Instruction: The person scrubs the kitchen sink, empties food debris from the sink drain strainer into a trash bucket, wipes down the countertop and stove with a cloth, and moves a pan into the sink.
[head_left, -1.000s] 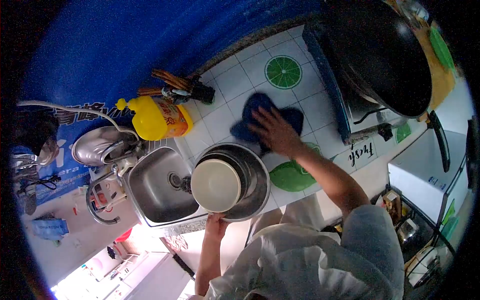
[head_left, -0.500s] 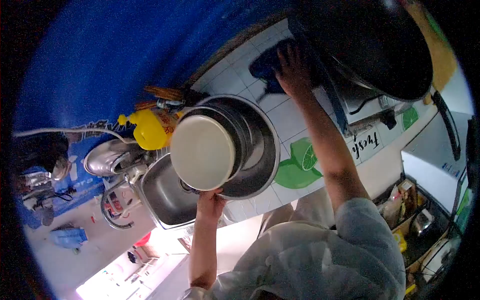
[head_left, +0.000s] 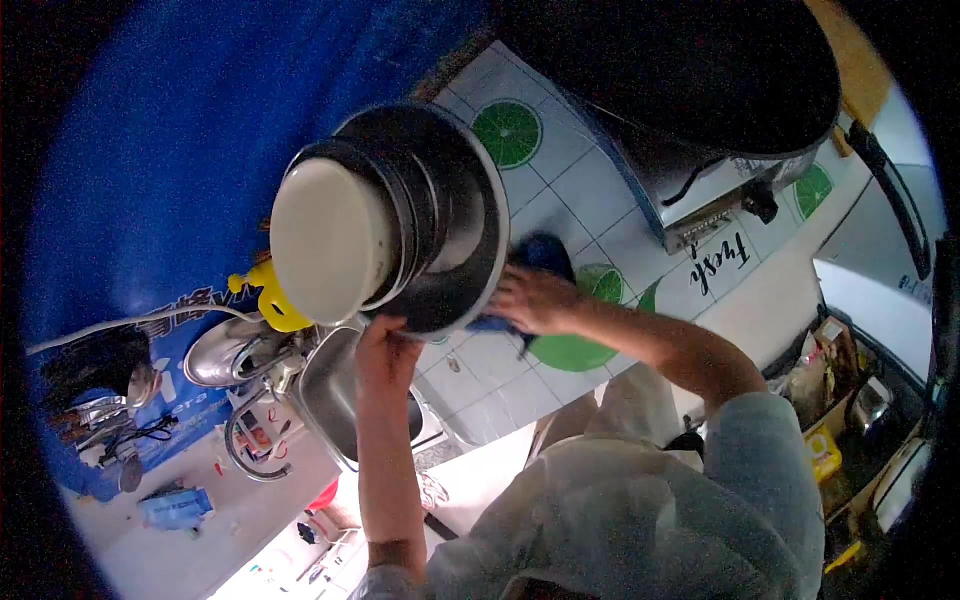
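Observation:
My left hand (head_left: 388, 350) grips the lower rim of a wide metal basin (head_left: 487, 225), thumb up against it. Nested inside the basin are dark-looking metal bowls (head_left: 405, 215) and a cream bowl (head_left: 325, 242) on top. The whole stack is tilted and appears raised off the counter. Beside the basin, my right hand (head_left: 535, 300) presses a dark blue cloth (head_left: 545, 256) onto the tiled-pattern counter (head_left: 570, 215). The cloth is bunched under its fingers, partly hidden by the hand and basin.
Left of the stack are a steel sink (head_left: 345, 395) with a curved faucet (head_left: 240, 455), a yellow bottle (head_left: 280, 305) and a tilted metal lid or bowl (head_left: 215, 350). At the right, a large black wok (head_left: 690, 75) sits on a gas stove (head_left: 690, 205).
My left hand has shifted the basin stack up and to the left, uncovering more counter and a lime print. My right hand has drawn the cloth from the back toward me, beside the basin.

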